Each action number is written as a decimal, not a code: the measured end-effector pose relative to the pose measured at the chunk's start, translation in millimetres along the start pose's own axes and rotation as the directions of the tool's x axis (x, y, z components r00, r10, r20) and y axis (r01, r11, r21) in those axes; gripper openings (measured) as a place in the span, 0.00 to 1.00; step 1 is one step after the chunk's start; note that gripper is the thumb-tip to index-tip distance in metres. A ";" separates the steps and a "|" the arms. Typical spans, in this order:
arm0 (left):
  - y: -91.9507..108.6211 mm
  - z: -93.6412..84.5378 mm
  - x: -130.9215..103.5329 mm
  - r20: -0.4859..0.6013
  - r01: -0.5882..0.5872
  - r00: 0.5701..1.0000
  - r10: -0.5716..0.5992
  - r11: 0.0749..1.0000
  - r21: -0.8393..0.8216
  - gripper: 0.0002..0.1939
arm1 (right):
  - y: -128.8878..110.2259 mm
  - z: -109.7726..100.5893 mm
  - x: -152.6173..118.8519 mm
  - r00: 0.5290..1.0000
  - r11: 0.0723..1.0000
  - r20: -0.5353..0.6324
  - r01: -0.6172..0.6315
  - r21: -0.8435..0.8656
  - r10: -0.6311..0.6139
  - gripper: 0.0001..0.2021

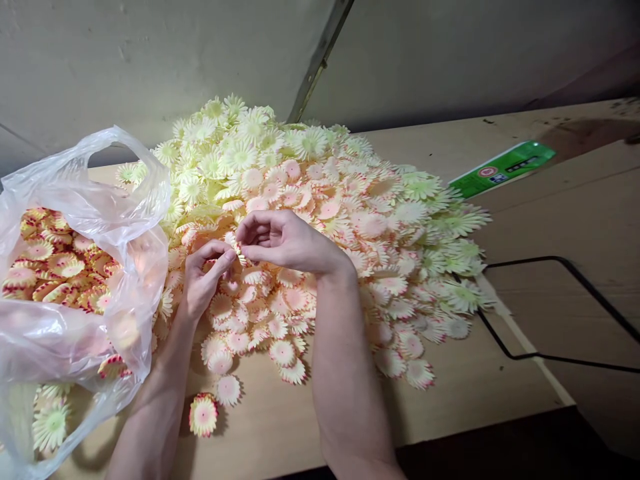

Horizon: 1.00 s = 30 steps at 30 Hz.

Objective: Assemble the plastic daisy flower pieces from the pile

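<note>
A large heap of artificial flower heads [330, 207] covers the middle of the table, pale yellow-green at the back and pink with red-tipped petals in front. Over its front left part, my left hand [207, 273] pinches a small pale flower head [237, 252] between thumb and fingers. My right hand [285, 240] meets it from the other side, fingers curled and closed at the flower's edge. The two hands almost touch. Part of the held flower is hidden by the fingers.
A translucent plastic bag [135, 233] with red-edged flower heads [55, 257] stands open at left. One red-edged flower head [203, 415] lies near the front. A green packet [505, 168] and a black wire frame [565, 260] are at right. A grey wall [175, 60] stands behind.
</note>
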<state>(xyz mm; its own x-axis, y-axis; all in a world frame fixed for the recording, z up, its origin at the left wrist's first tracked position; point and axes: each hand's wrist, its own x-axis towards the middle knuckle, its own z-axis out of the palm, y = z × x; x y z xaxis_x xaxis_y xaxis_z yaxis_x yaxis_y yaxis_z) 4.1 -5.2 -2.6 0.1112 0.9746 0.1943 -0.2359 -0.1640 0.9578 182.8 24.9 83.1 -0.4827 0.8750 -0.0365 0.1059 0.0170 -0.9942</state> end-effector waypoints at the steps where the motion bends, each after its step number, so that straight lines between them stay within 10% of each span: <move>1: 0.5 0.4 0.0 0.003 0.000 1.000 0.000 1.000 -0.002 0.14 | 0.2 -0.1 0.0 1.000 1.000 0.001 0.008 -0.001 -0.008 0.09; 19: 0.8 1.2 2.1 -0.042 0.000 0.999 0.001 0.999 0.041 0.15 | -0.2 -1.3 -0.8 0.997 0.999 0.071 0.039 -0.015 -0.038 0.11; 30: -1.5 0.6 2.0 -0.024 0.019 1.000 -0.018 1.000 0.011 0.14 | 11.0 -3.7 5.2 0.962 0.986 -0.218 0.154 -0.062 -0.164 0.11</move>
<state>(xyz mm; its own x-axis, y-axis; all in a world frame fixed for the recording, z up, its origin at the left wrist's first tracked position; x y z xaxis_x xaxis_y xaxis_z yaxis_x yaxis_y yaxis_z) 5.2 -3.1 -3.5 0.0927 0.9808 0.1715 -0.2232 -0.1474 0.9636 184.7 31.4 72.3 -0.2922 0.9446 0.1496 0.0844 0.1813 -0.9798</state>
